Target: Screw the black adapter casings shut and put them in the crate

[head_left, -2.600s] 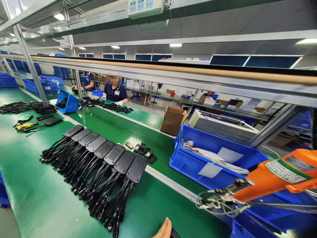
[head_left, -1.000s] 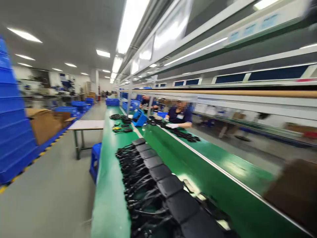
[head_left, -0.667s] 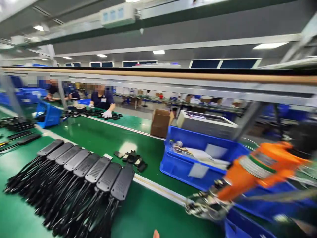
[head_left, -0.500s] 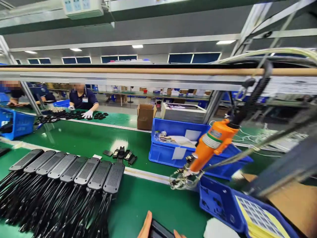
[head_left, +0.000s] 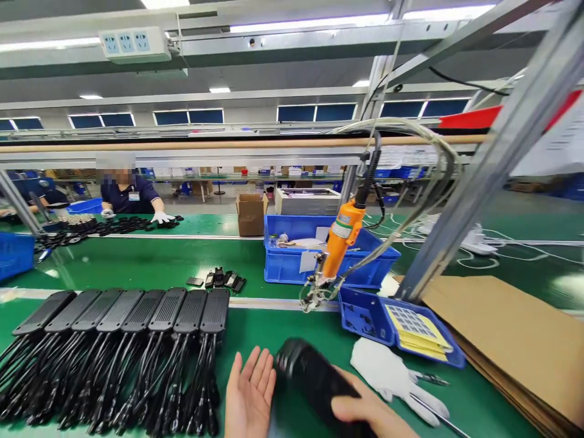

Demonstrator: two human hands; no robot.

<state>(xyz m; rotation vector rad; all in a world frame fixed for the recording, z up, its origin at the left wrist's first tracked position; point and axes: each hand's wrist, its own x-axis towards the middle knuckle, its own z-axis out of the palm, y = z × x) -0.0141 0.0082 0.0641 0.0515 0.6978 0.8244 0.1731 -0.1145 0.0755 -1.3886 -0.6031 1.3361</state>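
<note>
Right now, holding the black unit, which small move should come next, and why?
Probably bring the open left hand onto the black unit: the right hand grips only its near end, and its blurred far end sits beside the left palm, not held.

Black unit: motion-blurred, detail unreadable, lower end covered by the right hand.
Left hand: wrist cut off by the bottom edge.
Cardboard: runs past the right edge.

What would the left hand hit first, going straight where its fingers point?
Likely the blue bin, beyond bare green belt; the black device lies just right of that line. Depth unclear.
</note>
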